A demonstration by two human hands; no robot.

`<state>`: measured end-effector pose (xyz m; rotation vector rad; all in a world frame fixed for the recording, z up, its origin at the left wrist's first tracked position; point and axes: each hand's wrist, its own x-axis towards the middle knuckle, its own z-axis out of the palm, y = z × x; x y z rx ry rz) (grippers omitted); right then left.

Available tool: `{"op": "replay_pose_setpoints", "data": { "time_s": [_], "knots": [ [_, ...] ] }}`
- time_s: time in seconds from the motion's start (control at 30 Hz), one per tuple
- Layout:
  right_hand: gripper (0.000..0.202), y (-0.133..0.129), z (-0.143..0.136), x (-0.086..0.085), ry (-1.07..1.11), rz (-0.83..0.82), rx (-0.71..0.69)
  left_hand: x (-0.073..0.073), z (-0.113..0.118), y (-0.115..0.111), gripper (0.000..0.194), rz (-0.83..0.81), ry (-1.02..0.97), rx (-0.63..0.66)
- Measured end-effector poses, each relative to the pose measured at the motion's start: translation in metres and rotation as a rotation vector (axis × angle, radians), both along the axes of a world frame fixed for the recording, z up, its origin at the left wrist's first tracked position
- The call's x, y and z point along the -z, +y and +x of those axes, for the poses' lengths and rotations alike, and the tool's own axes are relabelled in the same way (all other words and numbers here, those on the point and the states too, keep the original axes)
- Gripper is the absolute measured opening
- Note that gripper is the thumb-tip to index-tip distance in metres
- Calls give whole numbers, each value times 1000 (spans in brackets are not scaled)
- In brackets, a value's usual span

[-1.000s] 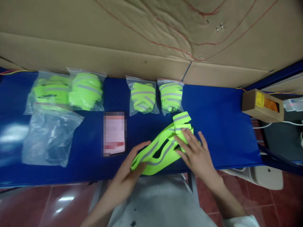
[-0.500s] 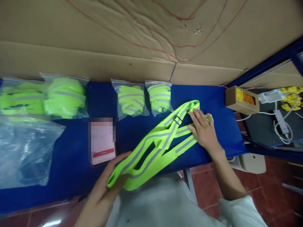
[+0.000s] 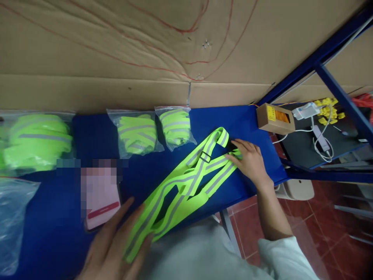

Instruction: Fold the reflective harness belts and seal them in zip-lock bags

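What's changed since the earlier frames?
Right hand moved right; the green strap, bunched a second ago, now lies stretched out, black buckle showing. Camera view shifted right. Left hand stays at the strap's near end; whether its grip loosened is unclear. Phone and bagged straps unmoved.

Compared with one second ago, when it was bunched at its far end, the yellow-green strap [image 3: 192, 182] now lies stretched out long, to the right of the phone [image 3: 101, 190], and its black buckle [image 3: 205, 156] has become visible. The right hand [image 3: 249, 157] has moved farther rightward from the phone. The left hand [image 3: 113, 241] has come nearer, and now hides the phone's near right corner.
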<state>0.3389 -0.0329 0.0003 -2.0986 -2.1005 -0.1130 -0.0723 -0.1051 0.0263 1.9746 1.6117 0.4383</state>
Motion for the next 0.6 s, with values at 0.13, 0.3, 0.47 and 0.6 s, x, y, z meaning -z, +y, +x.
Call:
{"op": "replay_pose_setpoints", "data": {
  "time_s": [0.13, 0.3, 0.47, 0.6],
  "knots": [
    [29, 0, -4, -5, 27, 46, 5, -14, 29, 25, 61, 148, -37, 293],
    [27, -6, -13, -45, 237, 148, -59, -50, 93, 66, 65, 401, -161, 464],
    [22, -23, -32, -98, 565, 62, -209, -81, 140, 117, 65, 518, -127, 652],
    [22, -32, -36, -122, 710, -3, -253, -97, 147, 129, 61, 506, -75, 851]
  ]
}}
